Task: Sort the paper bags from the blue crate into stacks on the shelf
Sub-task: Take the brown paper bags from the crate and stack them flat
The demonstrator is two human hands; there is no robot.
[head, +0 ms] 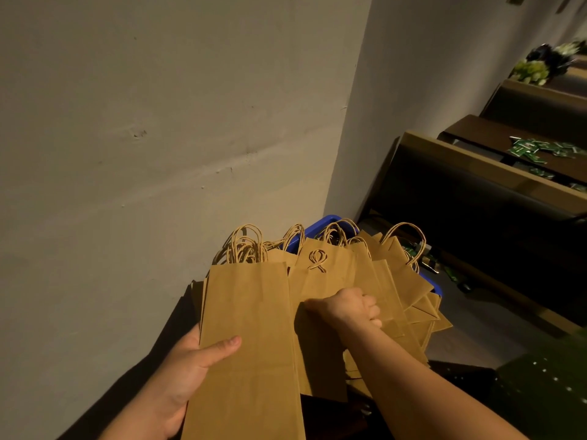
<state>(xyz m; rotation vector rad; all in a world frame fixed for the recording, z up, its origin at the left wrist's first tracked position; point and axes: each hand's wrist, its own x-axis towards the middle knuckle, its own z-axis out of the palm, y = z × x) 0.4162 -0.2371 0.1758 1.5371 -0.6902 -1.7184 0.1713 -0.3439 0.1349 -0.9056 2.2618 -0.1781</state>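
1. The left hand (187, 369) holds a flat bundle of tall brown paper bags (247, 344): thumb pressed on the top face, fingers hidden beneath. The bundle's long axis runs away from the person, with the twisted-paper handles (244, 246) at the far end.
2. The right hand (347, 308) is curled into a grip on the near edge of a bag in the loose heap (374, 281), just right of the held bundle. Whether it has pinched one bag or several cannot be told.
3. The heap lies over the blue crate (330, 223), of which only the far rim and a strip of the right side show. These bags fan out at differing angles, handles mostly pointing away.
4. The deciding relation: the gripped bag lies directly beside the bundle and roughly parallel to it, so the right hand is the nearer one, and a short sideways carry to the left would probably lay the bag onto the bundle.
5. No shelf for stacking can be identified with confidence; dark benches (476, 173) stand to the right.
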